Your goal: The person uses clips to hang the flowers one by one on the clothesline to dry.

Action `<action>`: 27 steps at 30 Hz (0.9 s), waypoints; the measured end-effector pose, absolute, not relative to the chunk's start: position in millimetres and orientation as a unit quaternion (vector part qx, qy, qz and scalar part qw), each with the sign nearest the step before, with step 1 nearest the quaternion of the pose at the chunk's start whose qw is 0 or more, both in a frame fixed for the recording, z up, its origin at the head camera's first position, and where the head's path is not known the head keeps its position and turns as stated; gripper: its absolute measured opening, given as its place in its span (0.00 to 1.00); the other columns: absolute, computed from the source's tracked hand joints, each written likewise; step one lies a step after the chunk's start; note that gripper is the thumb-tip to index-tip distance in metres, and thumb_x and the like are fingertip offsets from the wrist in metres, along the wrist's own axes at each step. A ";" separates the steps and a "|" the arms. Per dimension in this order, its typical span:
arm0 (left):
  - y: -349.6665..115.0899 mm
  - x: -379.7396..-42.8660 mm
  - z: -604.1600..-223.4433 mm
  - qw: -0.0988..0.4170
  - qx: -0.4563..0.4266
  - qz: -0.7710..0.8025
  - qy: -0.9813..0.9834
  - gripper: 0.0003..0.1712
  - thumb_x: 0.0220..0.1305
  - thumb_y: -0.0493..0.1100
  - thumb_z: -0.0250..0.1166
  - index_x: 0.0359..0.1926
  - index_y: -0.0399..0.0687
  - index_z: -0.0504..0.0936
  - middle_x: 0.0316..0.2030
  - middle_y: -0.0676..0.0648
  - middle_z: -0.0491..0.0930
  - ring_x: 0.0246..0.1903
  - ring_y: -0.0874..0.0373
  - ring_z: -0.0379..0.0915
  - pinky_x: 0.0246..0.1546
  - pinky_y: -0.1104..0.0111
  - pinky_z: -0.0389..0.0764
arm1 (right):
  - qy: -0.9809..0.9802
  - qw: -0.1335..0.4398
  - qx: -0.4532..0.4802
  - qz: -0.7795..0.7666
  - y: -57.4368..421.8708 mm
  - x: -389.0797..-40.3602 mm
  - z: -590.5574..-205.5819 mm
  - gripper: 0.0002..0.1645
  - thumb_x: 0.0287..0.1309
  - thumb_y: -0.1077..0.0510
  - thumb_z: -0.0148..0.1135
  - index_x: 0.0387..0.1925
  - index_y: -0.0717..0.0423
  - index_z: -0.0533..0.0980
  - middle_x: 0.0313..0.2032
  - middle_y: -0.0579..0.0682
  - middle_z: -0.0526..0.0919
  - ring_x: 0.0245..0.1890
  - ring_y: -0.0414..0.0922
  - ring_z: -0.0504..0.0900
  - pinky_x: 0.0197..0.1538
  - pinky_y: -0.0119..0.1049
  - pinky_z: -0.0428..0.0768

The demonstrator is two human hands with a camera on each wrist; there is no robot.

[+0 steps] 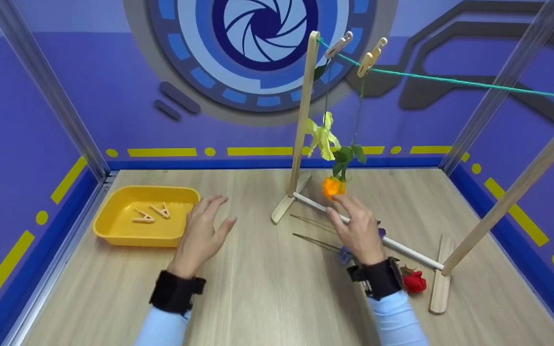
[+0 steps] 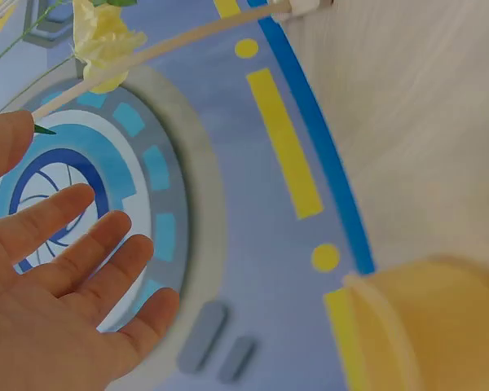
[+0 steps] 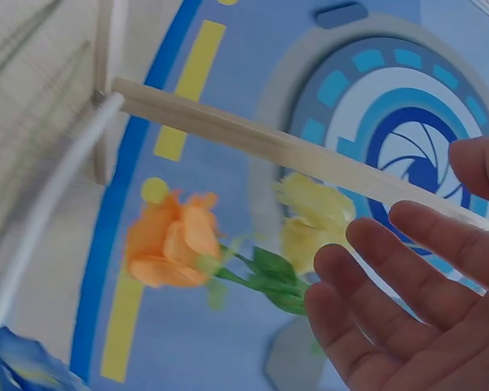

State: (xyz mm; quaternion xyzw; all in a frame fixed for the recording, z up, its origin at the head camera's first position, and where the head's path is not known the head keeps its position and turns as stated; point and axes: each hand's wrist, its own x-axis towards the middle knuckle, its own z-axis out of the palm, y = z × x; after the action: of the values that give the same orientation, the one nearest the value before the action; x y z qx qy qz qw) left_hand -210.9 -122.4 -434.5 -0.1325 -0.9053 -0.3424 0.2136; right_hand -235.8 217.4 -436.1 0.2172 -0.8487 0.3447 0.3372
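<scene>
My left hand [image 1: 202, 235] is held over the right side of the yellow tray [image 1: 108, 235], fingers loosely extended and holding nothing. Above the white bar of the wooden stand, my right hand [image 1: 359, 230] has its fingers spread near an orange rose [image 1: 333, 187]; the right wrist view shows a gap between them. That rose hangs head down from a green line [image 1: 450, 80], clipped by a wooden clothespin [image 1: 372, 57]. Beside it a pale yellow flower [image 1: 323, 137] hangs from another clothespin [image 1: 339, 44]. Behind the right hand, a blue flower [image 1: 346, 255] and a purple one [image 1: 381, 230] are partly hidden.
Two clothespins [image 1: 160, 211] lie inside the tray. A red rose [image 1: 414, 280] lies by the stand's right foot [image 1: 439, 293]. Long stems [image 1: 313, 239] stretch across the table under the white bar [image 1: 411, 250]. The left post [image 1: 302, 115] rises near the hanging flowers.
</scene>
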 end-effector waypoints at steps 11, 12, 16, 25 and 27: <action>-105.1 -196.0 -475.7 0.215 -0.099 -0.364 -0.901 0.28 0.71 0.45 0.67 0.66 0.35 0.77 0.66 0.34 0.73 0.68 0.37 0.67 0.69 0.43 0.66 | -0.875 0.298 0.180 0.337 196.1 -227.3 -487.7 0.26 0.64 0.57 0.71 0.61 0.65 0.80 0.59 0.66 0.81 0.59 0.64 0.80 0.62 0.59 0.77; -104.0 -195.3 -477.4 0.214 -0.096 -0.360 -0.903 0.28 0.71 0.46 0.67 0.66 0.35 0.77 0.67 0.34 0.73 0.68 0.37 0.67 0.69 0.42 0.65 | -0.879 0.290 0.179 0.334 195.1 -226.4 -490.2 0.27 0.65 0.56 0.70 0.61 0.64 0.79 0.61 0.65 0.80 0.60 0.64 0.80 0.64 0.59 0.76; -99.1 -191.1 -484.3 0.208 -0.090 -0.337 -0.914 0.29 0.72 0.48 0.65 0.67 0.35 0.76 0.68 0.34 0.71 0.69 0.36 0.65 0.71 0.42 0.61 | -0.890 0.268 0.180 0.322 192.1 -223.4 -496.2 0.28 0.67 0.54 0.69 0.64 0.63 0.78 0.64 0.63 0.79 0.64 0.62 0.77 0.67 0.58 0.73; -88.9 -194.5 -495.0 0.195 -0.099 -0.289 -0.932 0.30 0.75 0.51 0.62 0.67 0.35 0.76 0.70 0.33 0.69 0.72 0.36 0.62 0.72 0.39 0.58 | -0.902 0.264 0.185 0.286 187.1 -225.2 -504.1 0.31 0.67 0.52 0.69 0.66 0.64 0.76 0.65 0.64 0.77 0.65 0.64 0.76 0.67 0.61 0.72; -89.7 -197.4 -496.2 0.189 -0.095 -0.287 -0.934 0.30 0.75 0.51 0.62 0.67 0.35 0.76 0.71 0.33 0.69 0.72 0.36 0.62 0.72 0.39 0.57 | -0.903 0.260 0.192 0.283 185.3 -226.7 -506.5 0.31 0.66 0.53 0.69 0.65 0.64 0.76 0.66 0.64 0.77 0.65 0.65 0.75 0.67 0.61 0.72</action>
State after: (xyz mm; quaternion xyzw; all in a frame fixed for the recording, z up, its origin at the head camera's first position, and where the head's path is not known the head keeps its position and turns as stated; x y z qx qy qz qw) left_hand -197.4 -89.7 -496.2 -0.0946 -0.9344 -0.2866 0.1891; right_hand -226.7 185.3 -506.5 0.1917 -0.9029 0.2832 0.2604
